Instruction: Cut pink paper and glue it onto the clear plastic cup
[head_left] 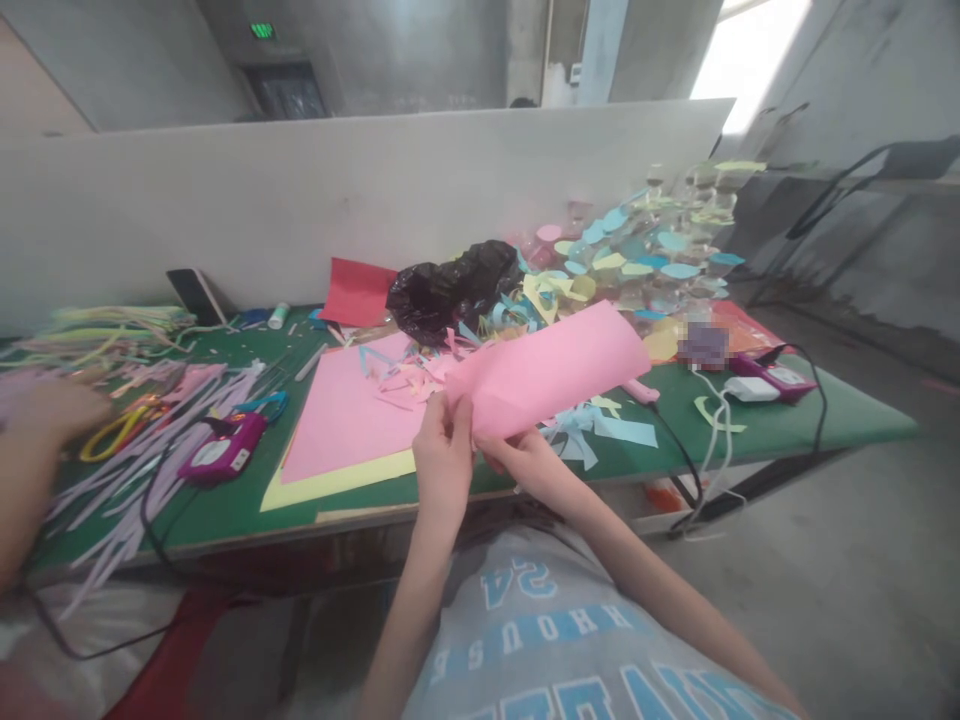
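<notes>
A sheet of pink paper [562, 365], bent over into a loose roll, is held up above the front edge of the table. My left hand [444, 445] pinches its left end between thumb and fingers. At its lower edge my right hand [529, 460] grips the paper, the fingers partly hidden under it. Behind my left hand lie flat pink sheets [345, 410] on top of a yellow sheet [337, 485]. Pink paper scraps [405, 380] are strewn over the sheets, just beyond my hands.
A black plastic bag [450, 285] and a red sheet [356, 292] sit behind. Decorated clear cups [675, 240] crowd the back right. Purple power strips [225, 450] trail cables at both sides. At left, another person's hand [60, 405] is over paper strips [150, 480].
</notes>
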